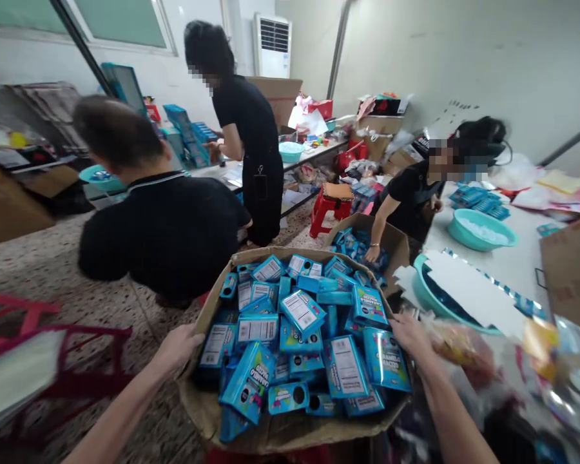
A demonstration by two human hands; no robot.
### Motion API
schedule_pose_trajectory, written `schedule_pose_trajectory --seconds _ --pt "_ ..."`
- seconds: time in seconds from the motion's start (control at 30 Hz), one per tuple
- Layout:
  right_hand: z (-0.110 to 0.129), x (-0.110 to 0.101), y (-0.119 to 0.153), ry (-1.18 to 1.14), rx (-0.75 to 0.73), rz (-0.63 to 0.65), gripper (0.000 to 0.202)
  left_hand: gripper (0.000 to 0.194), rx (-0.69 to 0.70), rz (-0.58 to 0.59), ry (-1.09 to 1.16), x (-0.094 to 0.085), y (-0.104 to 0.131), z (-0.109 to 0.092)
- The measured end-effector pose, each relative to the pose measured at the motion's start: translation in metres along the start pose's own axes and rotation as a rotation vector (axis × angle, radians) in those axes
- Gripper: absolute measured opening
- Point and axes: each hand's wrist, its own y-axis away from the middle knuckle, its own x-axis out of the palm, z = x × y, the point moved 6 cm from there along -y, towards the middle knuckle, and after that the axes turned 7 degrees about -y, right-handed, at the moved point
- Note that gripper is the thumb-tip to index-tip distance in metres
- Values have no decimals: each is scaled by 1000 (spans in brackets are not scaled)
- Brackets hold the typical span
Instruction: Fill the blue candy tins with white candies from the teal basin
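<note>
The big cardboard box (290, 422), near centre, is overfull with blue packets (303, 310). The left hand (180, 347) and right hand (410, 332) grip its side edges, fingers closed on cardboard. I judge the soft walls may bend and spill packets. Terrazzo floor (53, 264), cluttered desk (502, 264) right.

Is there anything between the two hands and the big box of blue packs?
Nothing visible. The left hand grips the left rim of the box, and the right hand rests at its right rim beside the blue packs. A crouching person is just behind the box, not between.
</note>
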Motion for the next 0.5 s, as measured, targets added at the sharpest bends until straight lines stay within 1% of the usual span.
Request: schedule_pose_trajectory --seconds 0.1,0.2,0.37,0.43,0.5 --pt "0 -25 -85 -11 53 11 33 25 4 15 -21 -12 -85 -54" --pt "6 -55 -165 -9 77 2 34 23 17 25 8 -29 -156 -106" --pt "24 -104 -286 -15 90 -9 36 20 49 19 -46 -77 -258 -193" --pt "32 -121 -334 -9 109 -12 36 20 59 31 -77 -93 -306 -225" --pt "42 -135 -384 -1 114 3 35 19 83 48 -105 -105 -359 -254"
